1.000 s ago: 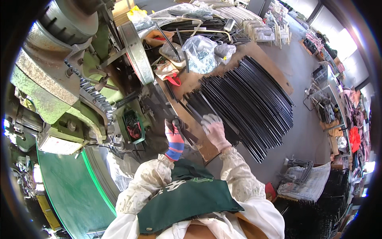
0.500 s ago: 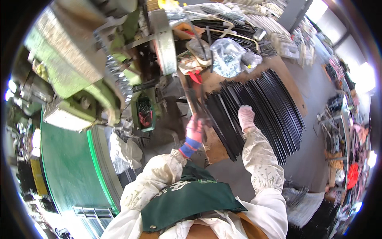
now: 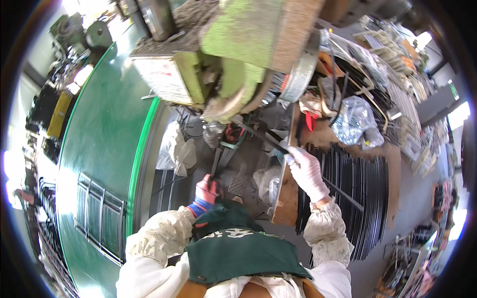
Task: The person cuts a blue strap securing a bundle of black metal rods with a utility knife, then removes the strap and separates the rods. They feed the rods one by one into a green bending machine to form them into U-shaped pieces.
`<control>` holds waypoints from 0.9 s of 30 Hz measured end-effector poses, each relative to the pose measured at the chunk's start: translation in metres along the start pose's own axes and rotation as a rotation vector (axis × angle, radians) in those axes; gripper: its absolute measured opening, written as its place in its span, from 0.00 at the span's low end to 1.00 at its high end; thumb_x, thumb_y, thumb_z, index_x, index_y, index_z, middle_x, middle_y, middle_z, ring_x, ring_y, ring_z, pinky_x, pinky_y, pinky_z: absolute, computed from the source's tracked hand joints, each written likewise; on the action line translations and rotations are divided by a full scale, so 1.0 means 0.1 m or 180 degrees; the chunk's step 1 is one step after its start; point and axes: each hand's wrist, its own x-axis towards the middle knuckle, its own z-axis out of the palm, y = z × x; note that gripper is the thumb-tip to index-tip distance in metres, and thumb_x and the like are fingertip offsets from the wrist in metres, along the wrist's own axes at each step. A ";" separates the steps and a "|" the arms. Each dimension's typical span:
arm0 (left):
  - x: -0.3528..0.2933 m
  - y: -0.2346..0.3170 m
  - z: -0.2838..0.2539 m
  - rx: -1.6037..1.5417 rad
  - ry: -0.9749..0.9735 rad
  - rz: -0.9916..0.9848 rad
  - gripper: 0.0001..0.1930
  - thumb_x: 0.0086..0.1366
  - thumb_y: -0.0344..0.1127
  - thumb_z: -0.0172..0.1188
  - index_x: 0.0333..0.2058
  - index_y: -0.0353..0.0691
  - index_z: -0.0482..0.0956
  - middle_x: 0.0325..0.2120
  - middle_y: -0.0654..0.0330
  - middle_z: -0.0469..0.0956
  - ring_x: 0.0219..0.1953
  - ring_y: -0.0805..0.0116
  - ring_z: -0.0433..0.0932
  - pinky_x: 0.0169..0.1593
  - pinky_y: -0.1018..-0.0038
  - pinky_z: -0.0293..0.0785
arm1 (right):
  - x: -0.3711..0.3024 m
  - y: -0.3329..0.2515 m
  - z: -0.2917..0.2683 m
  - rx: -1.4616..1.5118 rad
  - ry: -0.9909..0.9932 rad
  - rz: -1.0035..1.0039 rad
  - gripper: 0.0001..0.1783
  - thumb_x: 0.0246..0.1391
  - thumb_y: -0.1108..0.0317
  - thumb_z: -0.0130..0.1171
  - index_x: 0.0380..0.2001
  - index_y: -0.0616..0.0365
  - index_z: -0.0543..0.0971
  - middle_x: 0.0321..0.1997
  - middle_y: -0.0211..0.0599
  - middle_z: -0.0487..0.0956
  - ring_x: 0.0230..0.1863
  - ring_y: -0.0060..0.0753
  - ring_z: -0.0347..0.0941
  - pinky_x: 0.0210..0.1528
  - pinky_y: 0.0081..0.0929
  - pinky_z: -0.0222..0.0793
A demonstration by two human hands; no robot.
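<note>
My right hand [image 3: 307, 174], in a pale pink glove, is closed round a long black metal tube [image 3: 343, 192]. The tube slants from the machine's lower part, across my grip, and over a stack of similar black tubes [image 3: 355, 198] on a brown board. Lower left, my left hand [image 3: 204, 192] wears a pink glove with a blue cuff. Its fingers are curled in, and a thin dark bar shows just above them; I cannot make out what they hold. Above both hands looms a green machine [image 3: 238, 44] with a worn, dusty body.
The brown board [image 3: 285, 203] also bears a clear plastic bag [image 3: 355, 119] and a red cloth [image 3: 310, 120]. A white sack [image 3: 175, 149] lies left of the machine's base. A green floor edge strip [image 3: 141, 164] and a metal frame [image 3: 99, 213] are farther left.
The view has swung left, bringing the machine to the middle. My right hand has come up off the stack with a tube in it. My left hand has dropped lower, apart from the board.
</note>
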 end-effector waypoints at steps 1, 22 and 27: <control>0.11 0.06 -0.15 -0.0462 0.0235 -0.0326 0.08 0.62 0.22 0.54 0.41 0.33 0.76 0.18 0.55 0.76 0.18 0.67 0.75 0.25 0.71 0.72 | 0.12 -0.10 0.10 -0.0100 -0.0164 -0.0110 0.12 0.58 0.62 0.58 0.43 0.52 0.78 0.33 0.40 0.79 0.32 0.48 0.77 0.33 0.38 0.73; 1.23 0.51 -0.91 -0.2585 0.0883 -0.1357 0.10 0.68 0.39 0.56 0.40 0.39 0.79 0.19 0.65 0.74 0.13 0.74 0.66 0.16 0.77 0.59 | 0.78 -0.56 0.57 -0.0613 -0.0332 -0.0494 0.16 0.52 0.64 0.62 0.45 0.53 0.80 0.35 0.41 0.79 0.34 0.47 0.77 0.36 0.38 0.73; 1.59 0.64 -0.57 -0.3750 -0.0039 -0.1180 0.13 0.68 0.39 0.57 0.47 0.38 0.76 0.20 0.65 0.73 0.13 0.78 0.60 0.16 0.77 0.54 | 0.75 -0.76 0.53 -0.0755 -0.0169 -0.0354 0.17 0.47 0.68 0.65 0.44 0.55 0.81 0.37 0.42 0.81 0.35 0.46 0.77 0.37 0.34 0.73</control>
